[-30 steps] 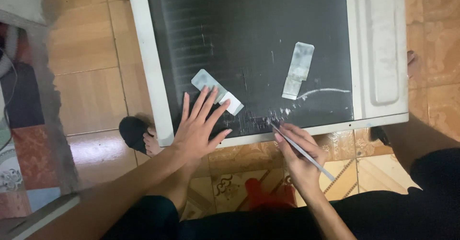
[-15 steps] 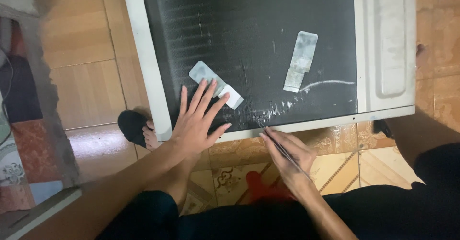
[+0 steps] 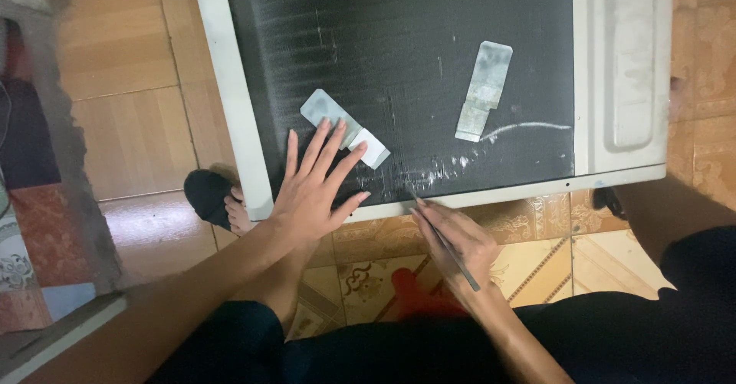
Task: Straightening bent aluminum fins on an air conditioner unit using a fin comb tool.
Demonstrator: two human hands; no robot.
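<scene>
A white-framed air-conditioner unit (image 3: 238, 123) lies flat on the floor, its dark finned coil (image 3: 399, 54) facing up. My left hand (image 3: 310, 188) rests flat on the coil near the front edge, fingers spread, fingertips touching a small grey metal tag (image 3: 341, 125). My right hand (image 3: 456, 238) grips a thin metal tool (image 3: 448, 250) like a pen, its tip at the coil's front edge beside scraped white marks (image 3: 437, 173). A second grey metal tag (image 3: 483, 89) lies further back on the coil.
The unit's white side panel (image 3: 625, 70) is on the right. Tan and patterned floor tiles (image 3: 115, 85) surround it. My foot in a black sandal (image 3: 211, 196) sits left of the unit. A wall edge and patterned cloth (image 3: 31, 200) are at far left.
My right hand has slid left along the front edge with the tool. The left hand stays flat on the coil. The view has shifted slightly.
</scene>
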